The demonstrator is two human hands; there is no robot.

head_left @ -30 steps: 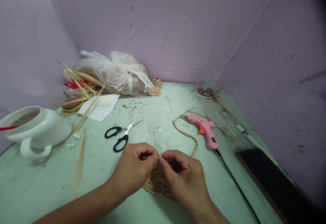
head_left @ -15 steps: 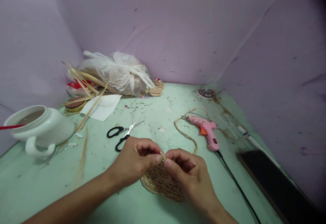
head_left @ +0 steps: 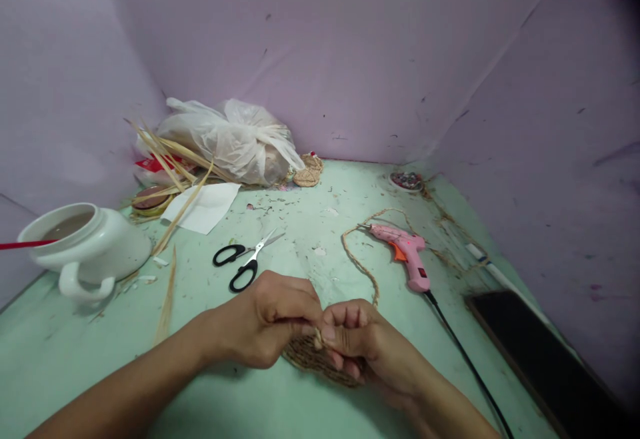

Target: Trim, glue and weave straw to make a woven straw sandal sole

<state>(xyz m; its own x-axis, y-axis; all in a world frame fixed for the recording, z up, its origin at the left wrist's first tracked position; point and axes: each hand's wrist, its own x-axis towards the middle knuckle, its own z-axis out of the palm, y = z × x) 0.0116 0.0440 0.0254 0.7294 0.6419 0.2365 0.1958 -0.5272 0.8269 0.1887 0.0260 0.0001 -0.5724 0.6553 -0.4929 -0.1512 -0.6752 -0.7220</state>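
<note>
Pinched between the fingertips of my left hand (head_left: 280, 322) and my right hand (head_left: 357, 339) is a short end of braided straw cord (head_left: 319, 340). Both hands are closed and almost touch each other. Beneath them lies a brown woven straw mat (head_left: 320, 362), partly covered by my fingers. A longer stretch of the cord (head_left: 359, 262) curves away behind my right hand toward the glue gun. Black-handled scissors (head_left: 245, 262) lie part open just beyond my left hand. The pink glue gun (head_left: 405, 249) rests on its side to the right.
A white pot (head_left: 95, 246) of liquid with a red stick stands at left. Behind it are straw strips (head_left: 185, 216), white paper (head_left: 220, 202) and a tied plastic bag (head_left: 240, 142). A black phone-like slab (head_left: 530, 352) and the glue gun's cable (head_left: 465, 362) lie at right.
My left hand has rolled over, knuckles up, and my right hand has turned, its fingers curling under. The pinched cord end sits slightly lower. More of the mat is covered.
</note>
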